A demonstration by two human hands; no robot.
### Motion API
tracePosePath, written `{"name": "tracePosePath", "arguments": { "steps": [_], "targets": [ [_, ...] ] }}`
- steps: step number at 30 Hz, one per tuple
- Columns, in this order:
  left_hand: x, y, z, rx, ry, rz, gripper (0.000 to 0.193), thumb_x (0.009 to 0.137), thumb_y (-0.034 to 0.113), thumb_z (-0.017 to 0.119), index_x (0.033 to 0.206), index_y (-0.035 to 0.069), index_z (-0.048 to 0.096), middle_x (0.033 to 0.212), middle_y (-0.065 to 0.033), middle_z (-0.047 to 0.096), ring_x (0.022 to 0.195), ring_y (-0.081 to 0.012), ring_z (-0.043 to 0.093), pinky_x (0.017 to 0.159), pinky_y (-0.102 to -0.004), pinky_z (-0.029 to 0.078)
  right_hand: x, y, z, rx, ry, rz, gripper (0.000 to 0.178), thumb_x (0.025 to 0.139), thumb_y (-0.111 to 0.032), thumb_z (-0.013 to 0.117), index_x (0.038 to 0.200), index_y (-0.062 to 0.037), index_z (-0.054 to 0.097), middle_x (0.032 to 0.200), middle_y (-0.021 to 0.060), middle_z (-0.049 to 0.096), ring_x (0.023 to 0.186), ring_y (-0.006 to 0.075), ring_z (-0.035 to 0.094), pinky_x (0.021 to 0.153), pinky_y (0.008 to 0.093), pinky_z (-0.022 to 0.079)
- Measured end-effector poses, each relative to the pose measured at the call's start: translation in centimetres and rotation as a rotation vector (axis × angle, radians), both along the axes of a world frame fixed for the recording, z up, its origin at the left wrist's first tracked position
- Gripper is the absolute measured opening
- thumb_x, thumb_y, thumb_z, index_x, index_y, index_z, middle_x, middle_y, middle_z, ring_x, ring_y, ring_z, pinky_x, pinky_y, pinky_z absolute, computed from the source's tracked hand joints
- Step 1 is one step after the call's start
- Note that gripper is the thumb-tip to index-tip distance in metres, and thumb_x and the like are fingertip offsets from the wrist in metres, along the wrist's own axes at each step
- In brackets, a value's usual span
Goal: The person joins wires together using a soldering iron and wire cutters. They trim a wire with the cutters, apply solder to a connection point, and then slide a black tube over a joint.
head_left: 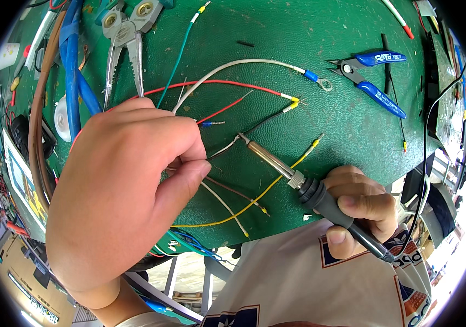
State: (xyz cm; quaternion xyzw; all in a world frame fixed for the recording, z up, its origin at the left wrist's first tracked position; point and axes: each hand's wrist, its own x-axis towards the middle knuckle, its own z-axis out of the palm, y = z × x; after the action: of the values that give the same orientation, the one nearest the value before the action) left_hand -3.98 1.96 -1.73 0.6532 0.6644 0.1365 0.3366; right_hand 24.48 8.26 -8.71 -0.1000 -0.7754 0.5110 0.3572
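My right hand (365,203) holds a soldering iron (313,192) by its dark handle. The iron's tip meets a thin wire (226,147) with a bare silvery stretch. That wire comes out of the pinched thumb and fingers of my left hand (126,180); exactly how they grip it is hidden. A black wire (265,121) with a yellow ferrule reaches down to the iron's tip from the upper right. Around the left hand spread a red wire (233,83), a thick white wire (244,61) with a blue ring terminal (310,76), and a yellow wire (260,203).
Blue-handled cutters (372,76) lie on the green mat (298,32) at the right. Pliers (126,41) rest at the top left, beside thick blue cable (70,71) and brown cable (38,120). The iron's black cord (426,147) runs along the right edge.
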Motion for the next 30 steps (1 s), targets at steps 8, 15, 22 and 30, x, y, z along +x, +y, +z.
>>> {"name": "tracePosePath", "arguments": {
  "steps": [8,15,22,30],
  "targets": [
    [0.0,0.0,0.2,0.003,-0.003,-0.006,0.011,0.071,0.002,0.074,0.075,0.000,0.064,0.067,-0.0085,0.059,0.065,-0.0239,0.052,0.060,-0.0344,0.038,0.4,0.0,0.0,-0.012,0.013,0.007,0.043,0.084,-0.007,0.075,0.115,0.0062,0.049,0.078,0.0201,0.065,0.070,0.0347,0.069,0.061,0.0445,0.055],
    [-0.4,0.4,0.4,-0.003,-0.064,-0.024,0.011,0.072,0.001,0.074,0.077,0.000,0.065,0.068,-0.0080,0.059,0.065,-0.0219,0.052,0.059,-0.0327,0.038,1.2,0.1,-0.2,-0.039,0.042,0.005,0.047,0.091,-0.016,0.071,0.124,0.0012,0.042,0.088,0.0218,0.065,0.075,0.0334,0.069,0.067,0.0472,0.052],
    [-0.4,0.4,1.4,-0.030,-0.108,0.018,0.013,0.073,0.001,0.074,0.082,-0.002,0.066,0.071,-0.0092,0.060,0.067,-0.0227,0.054,0.063,-0.0321,0.042,1.7,-0.8,-0.2,-0.095,0.081,-0.107,0.041,0.098,-0.025,0.067,0.121,-0.0045,0.040,0.092,0.0249,0.068,0.077,0.0292,0.070,0.068,0.0446,0.049],
    [-0.7,0.7,2.0,-0.051,-0.159,0.048,0.012,0.077,0.005,0.072,0.084,-0.003,0.066,0.075,-0.0096,0.062,0.068,-0.0201,0.054,0.065,-0.0309,0.043,1.9,-0.9,-0.3,-0.151,0.102,-0.137,0.043,0.096,-0.026,0.069,0.121,-0.0052,0.041,0.090,0.0215,0.067,0.079,0.0300,0.071,0.070,0.0453,0.048]
  ]
}}
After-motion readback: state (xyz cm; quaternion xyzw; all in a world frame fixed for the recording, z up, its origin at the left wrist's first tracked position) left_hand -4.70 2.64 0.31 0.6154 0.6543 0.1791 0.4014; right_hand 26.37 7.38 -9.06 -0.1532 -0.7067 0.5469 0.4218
